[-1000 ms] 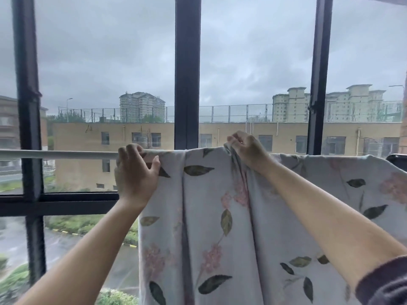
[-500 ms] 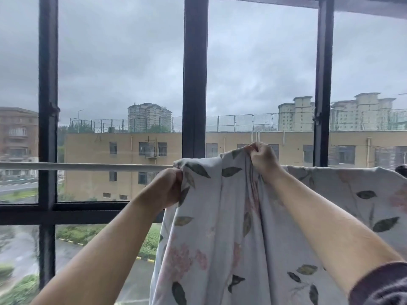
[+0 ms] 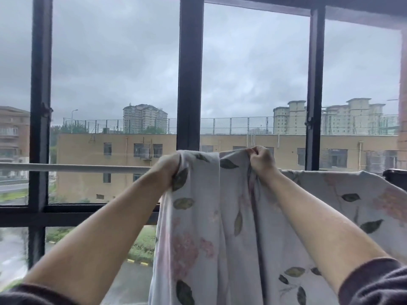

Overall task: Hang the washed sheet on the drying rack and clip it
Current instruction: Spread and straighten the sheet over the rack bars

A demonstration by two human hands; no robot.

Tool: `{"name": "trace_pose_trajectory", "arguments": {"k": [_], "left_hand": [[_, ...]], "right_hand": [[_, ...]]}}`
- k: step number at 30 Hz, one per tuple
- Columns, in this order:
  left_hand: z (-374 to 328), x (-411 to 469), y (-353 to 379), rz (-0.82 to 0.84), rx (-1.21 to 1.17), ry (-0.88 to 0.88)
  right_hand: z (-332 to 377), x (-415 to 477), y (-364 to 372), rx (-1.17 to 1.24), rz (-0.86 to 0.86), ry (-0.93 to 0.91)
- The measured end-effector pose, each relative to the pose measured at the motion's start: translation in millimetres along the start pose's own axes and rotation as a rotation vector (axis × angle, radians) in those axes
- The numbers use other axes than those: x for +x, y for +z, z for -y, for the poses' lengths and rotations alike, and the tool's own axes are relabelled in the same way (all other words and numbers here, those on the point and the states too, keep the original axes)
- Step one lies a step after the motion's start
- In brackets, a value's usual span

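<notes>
Your left hand (image 3: 167, 170) grips the bunched left edge of the floral sheet (image 3: 220, 227) with its fingers curled tight round the cloth, at the point where the bare white rail (image 3: 77, 167) of the drying rack meets the fabric. Your right hand (image 3: 262, 160), further right along the rail and just above it, pinches a fold of the sheet's top edge in closed, curled fingers. The sheet hangs from both grips on your side of the rail; right of your right hand it lies draped over the rail.
</notes>
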State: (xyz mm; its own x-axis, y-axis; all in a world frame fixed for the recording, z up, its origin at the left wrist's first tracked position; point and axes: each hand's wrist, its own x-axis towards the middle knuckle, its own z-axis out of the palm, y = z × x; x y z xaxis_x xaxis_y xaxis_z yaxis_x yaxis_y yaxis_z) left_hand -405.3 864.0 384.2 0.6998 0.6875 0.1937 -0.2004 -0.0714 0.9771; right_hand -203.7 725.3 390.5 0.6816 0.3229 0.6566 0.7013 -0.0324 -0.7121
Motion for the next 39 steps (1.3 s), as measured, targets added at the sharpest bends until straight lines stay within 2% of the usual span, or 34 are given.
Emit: {"name": "trace_pose_trajectory", "arguments": {"k": [2,4,5,6,8,10,13,15,18,19,22,24,27,30,33,34,36,39], "left_hand": [[-22,4,-29,-0.248,-0.036,0.065],[-37,10,-62,-0.597,0.010,0.112],[-36,13,-73,-0.710,0.064,0.101],[-33,18,-83,-0.756,0.116,0.095],[-24,19,-87,-0.713,0.245,0.053],[-10,21,-88,-0.609,0.348,0.022],[8,11,-89,-0.558,0.356,0.026],[14,8,-91,-0.573,0.328,0.000],[23,4,-93,-0.608,0.402,-0.036],[25,3,-91,-0.571,0.380,-0.047],[25,-7,-83,-0.288,0.234,-0.164],[27,-12,-83,-0.111,0.179,-0.214],[27,-13,-71,0.043,0.098,-0.099],[22,-13,-53,0.056,-0.039,0.030],[10,-17,-48,0.121,-0.014,0.082],[3,-18,-49,0.094,-0.008,0.086],[-13,-21,-55,-0.037,-0.009,0.140],[-37,-22,-72,-0.321,-0.091,0.204]], "right_hand": [[-1,1,-2,0.008,-0.034,0.029],[-2,0,-5,-0.005,-0.082,0.063],[-2,0,-6,-0.030,-0.096,0.068],[-1,0,-6,-0.072,-0.090,0.060],[1,-2,0,-0.206,-0.001,-0.024],[3,-9,13,-0.350,0.186,-0.152],[10,-28,29,-0.552,0.408,-0.327],[14,-32,33,-0.588,0.410,-0.408],[17,-32,37,-0.495,0.352,-0.418],[18,-32,39,-0.474,0.317,-0.420],[17,-33,43,-0.512,0.222,-0.462],[16,-34,42,-0.530,0.256,-0.481],[19,-36,37,-0.639,0.386,-0.478],[16,-27,34,-0.552,0.390,-0.374],[12,-20,35,-0.535,0.289,-0.318],[11,-19,35,-0.516,0.278,-0.304],[11,-14,36,-0.362,0.244,-0.259],[12,-4,30,-0.087,0.002,-0.100]]}}
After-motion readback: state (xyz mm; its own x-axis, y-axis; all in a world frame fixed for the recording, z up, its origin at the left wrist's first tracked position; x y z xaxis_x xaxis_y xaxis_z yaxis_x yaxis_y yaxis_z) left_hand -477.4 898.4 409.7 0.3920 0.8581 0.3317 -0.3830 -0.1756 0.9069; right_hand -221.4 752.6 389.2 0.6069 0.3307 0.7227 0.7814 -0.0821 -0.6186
